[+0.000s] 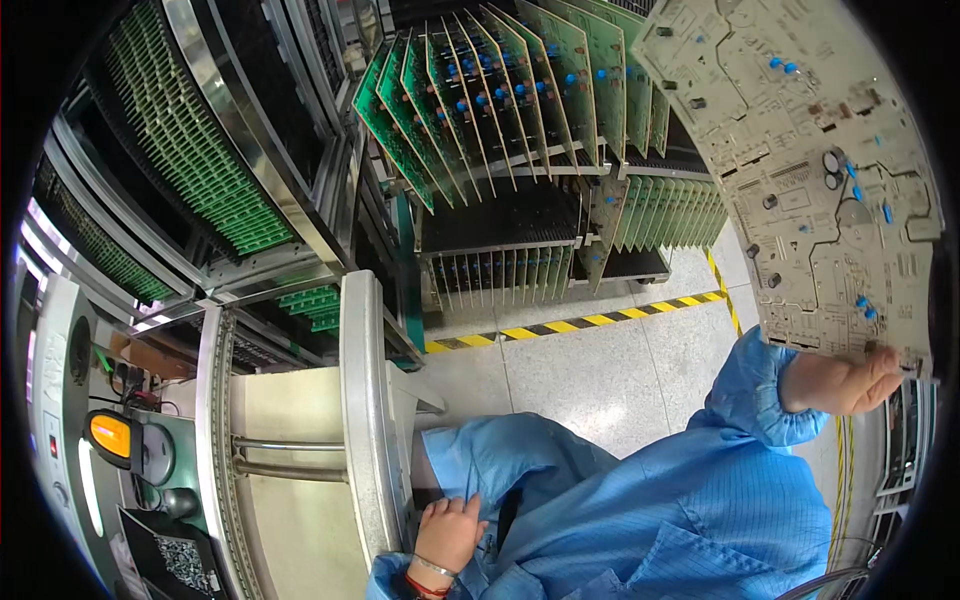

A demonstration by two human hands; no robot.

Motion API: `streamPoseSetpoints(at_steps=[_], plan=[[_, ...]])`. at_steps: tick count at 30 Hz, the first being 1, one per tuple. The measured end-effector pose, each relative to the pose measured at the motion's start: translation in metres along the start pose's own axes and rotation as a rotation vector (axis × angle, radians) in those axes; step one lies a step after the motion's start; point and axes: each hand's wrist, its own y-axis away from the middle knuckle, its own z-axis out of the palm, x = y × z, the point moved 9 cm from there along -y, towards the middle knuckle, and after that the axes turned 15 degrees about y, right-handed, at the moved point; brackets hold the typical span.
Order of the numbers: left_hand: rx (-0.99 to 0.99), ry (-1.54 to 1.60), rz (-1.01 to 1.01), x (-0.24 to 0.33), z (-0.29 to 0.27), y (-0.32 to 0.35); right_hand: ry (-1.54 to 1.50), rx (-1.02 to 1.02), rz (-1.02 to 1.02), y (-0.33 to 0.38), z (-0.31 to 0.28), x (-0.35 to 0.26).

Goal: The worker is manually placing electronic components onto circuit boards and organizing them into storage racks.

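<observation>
My right hand is raised out to my right and closed on the bottom edge of a large pale circuit board panel, fingers pinching it so the board stands up in front of me, component side toward my face. It carries small blue parts, a few black round ones and fine printed traces; I judge it is out of storage and being looked over, not yet set down anywhere.

My left hand holds nothing. It rests low against my blue smock, fingers loosely curled, just beside the edge of the grey metal conveyor rail.

Ahead of me, across the speckled floor with its yellow-and-black hazard tape, a slotted rack stands full of green circuit boards on edge, the upper row fanned out, a lower row tightly packed (so plenty of boards remain in their slots). More green boards fill the magazine racks on my left.

As far as I can judge, one board is in hand and well apart from the rail, and the rail's bed beside me carries no board.
</observation>
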Motion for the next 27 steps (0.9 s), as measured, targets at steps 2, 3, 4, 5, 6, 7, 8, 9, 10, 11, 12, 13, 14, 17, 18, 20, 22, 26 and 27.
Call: streamPoseSetpoints(at_steps=[2,3,4,5,6,7,8,9,10,11,12,13,14,17,18,20,22,26,27], plan=[[0.037,0.001,0.038,0.001,-0.002,0.004,0.107,0.010,-0.233,-0.008,-0.037,0.005],[0.035,0.002,0.036,0.002,0.000,0.003,-0.029,0.035,-0.178,-0.009,-0.037,0.007],[0.035,-0.006,0.035,0.002,0.001,0.001,-0.028,0.033,-0.177,-0.013,-0.042,0.010],[0.041,-0.010,0.030,0.002,0.001,0.002,-0.079,0.026,-0.213,-0.017,-0.046,0.010],[0.046,-0.004,0.026,0.003,0.001,0.001,-0.129,0.020,-0.250,-0.021,-0.047,0.008],[0.046,-0.023,0.028,0.007,0.002,-0.004,-0.220,0.081,-0.016,-0.004,-0.015,-0.004],[0.064,-0.024,0.033,0.004,-0.001,0.000,-0.238,0.074,-0.009,0.001,-0.011,-0.008],[0.068,-0.019,0.024,0.002,-0.002,0.000,-0.171,-0.091,0.116,0.007,0.000,0.000],[0.055,-0.018,0.008,0.000,-0.001,0.001,-0.105,-0.256,0.239,0.019,0.009,0.011],[0.044,-0.011,0.002,-0.003,-0.001,0.002,-0.095,-0.510,0.178,0.021,0.013,0.021],[0.055,-0.022,0.010,0.003,-0.003,0.005,-0.009,-0.360,0.376,0.032,-0.018,0.050],[0.039,-0.033,-0.018,0.000,-0.002,0.003,-0.096,-0.603,0.521,0.068,0.013,0.033],[0.027,-0.036,-0.030,-0.002,-0.001,0.004,-0.249,-0.939,0.523,0.097,0.045,0.007],[0.023,-0.046,-0.068,-0.004,0.001,0.002,-0.132,-1.509,0.668,0.193,0.087,-0.031],[0.023,-0.042,-0.064,-0.004,-0.001,0.001,-0.129,-1.501,0.584,0.218,0.087,-0.035],[0.026,-0.031,-0.049,-0.002,-0.002,0.003,-0.157,-1.467,0.534,0.273,0.090,-0.041],[0.032,-0.022,-0.066,-0.004,-0.001,0.007,-0.189,-1.449,0.561,0.318,0.093,-0.042],[0.036,-0.005,-0.072,-0.008,0.005,0.003,-0.046,-1.192,0.461,0.396,0.100,-0.007],[0.018,0.002,-0.082,-0.009,0.005,0.002,0.011,-1.077,0.444,0.399,0.106,-0.002]])
